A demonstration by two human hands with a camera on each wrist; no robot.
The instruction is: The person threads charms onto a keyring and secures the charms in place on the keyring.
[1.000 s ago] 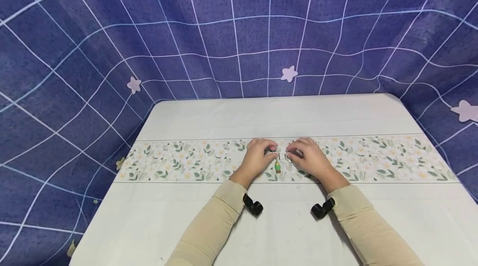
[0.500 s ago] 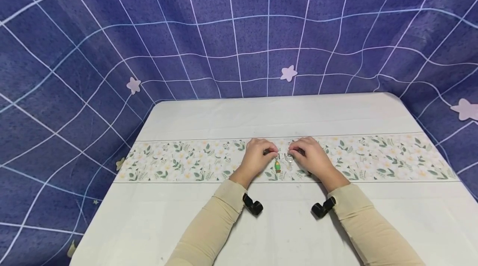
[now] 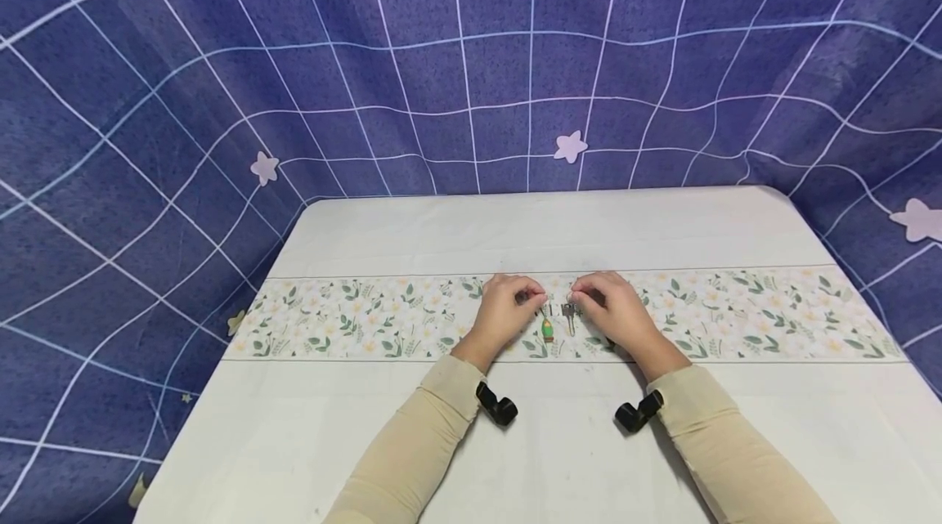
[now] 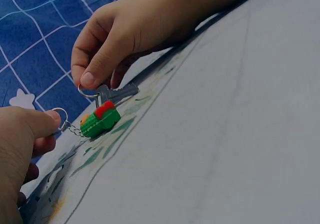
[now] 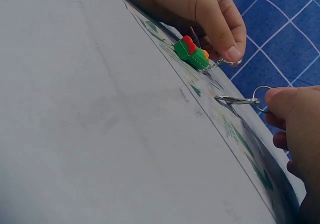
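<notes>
My left hand [image 3: 506,310] pinches the metal ring of a keychain between thumb and finger. From its short chain hangs a green charm [image 4: 102,121] with red and orange parts, pointing down in the head view. A small gap to the right, my right hand [image 3: 609,308] pinches a separate-looking split ring [image 5: 261,92] that carries silver keys [image 4: 117,92]. How many keys there are cannot be told. Both hands are just above the floral band, with ring and keys apart from the charm's ring in the right wrist view.
A white table cover [image 3: 559,434] with a floral band [image 3: 397,315] lies under the hands. Blue curtain [image 3: 441,66] with white grid lines and stars surrounds the table's back and sides. Each sleeve cuff has a black wrist camera mount [image 3: 497,405] on it.
The right fingertips have drawn slightly to the right, widening the gap between the hands. The keys have turned and hang more freely in view. My left hand stays nearly still.
</notes>
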